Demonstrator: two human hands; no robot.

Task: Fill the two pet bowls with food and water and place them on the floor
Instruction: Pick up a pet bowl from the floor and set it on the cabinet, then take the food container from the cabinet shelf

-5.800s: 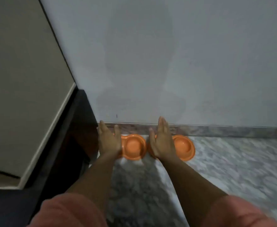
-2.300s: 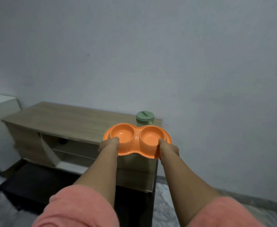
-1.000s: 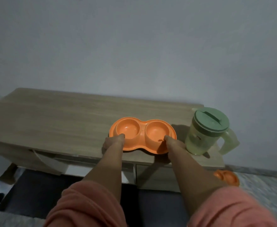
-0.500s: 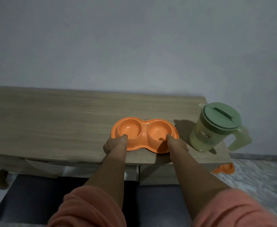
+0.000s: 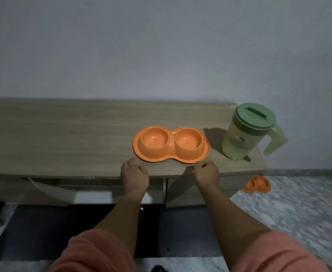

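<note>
An orange double pet bowl (image 5: 171,143) sits on the wooden cabinet top (image 5: 63,138), both cups empty. My left hand (image 5: 134,174) hovers just in front of its left end with loosely curled fingers, holding nothing. At the front right edge of the bowl, my right hand (image 5: 206,173) is also loosely curled and apart from it. A second orange double bowl (image 5: 257,187) lies on the marble floor to the right of the cabinet. A pale green jug (image 5: 245,134) with a green lid stands right of the bowl.
A grey wall rises directly behind the cabinet. The cabinet's right end is just past the jug. A dark mat (image 5: 43,228) lies on the floor in front, and marble floor (image 5: 298,209) extends to the right.
Both hands set the orange bowl down on the cabinet top, let go of it and pulled back toward the front edge.
</note>
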